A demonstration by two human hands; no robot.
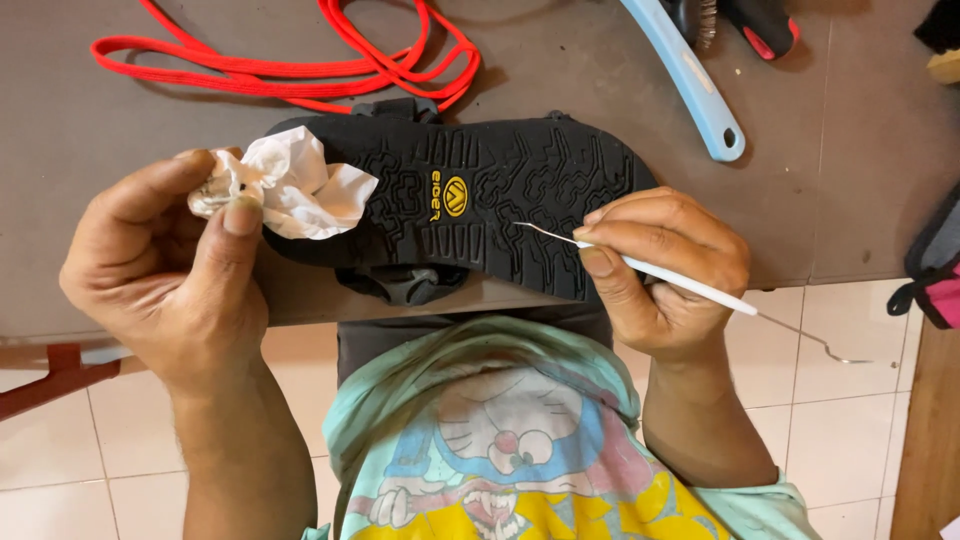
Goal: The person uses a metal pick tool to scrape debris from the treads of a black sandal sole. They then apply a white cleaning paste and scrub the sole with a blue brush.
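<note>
A black sandal [480,190] lies sole-up on the grey table [120,150], its treaded sole with a small yellow emblem facing me. My left hand [165,270] pinches a crumpled white tissue [295,185] that rests over the sole's left end. My right hand [665,265] grips a thin white-handled metal pick [650,268] like a pen. Its fine tip [525,227] touches the tread at the sole's right half, and the wire tail sticks out past my wrist.
Red laces [300,60] lie looped on the table behind the sandal. A light blue handled tool [690,80] and a black-and-red brush [750,20] sit at the back right. A dark bag with pink [940,270] hangs at the right edge. White floor tiles lie below.
</note>
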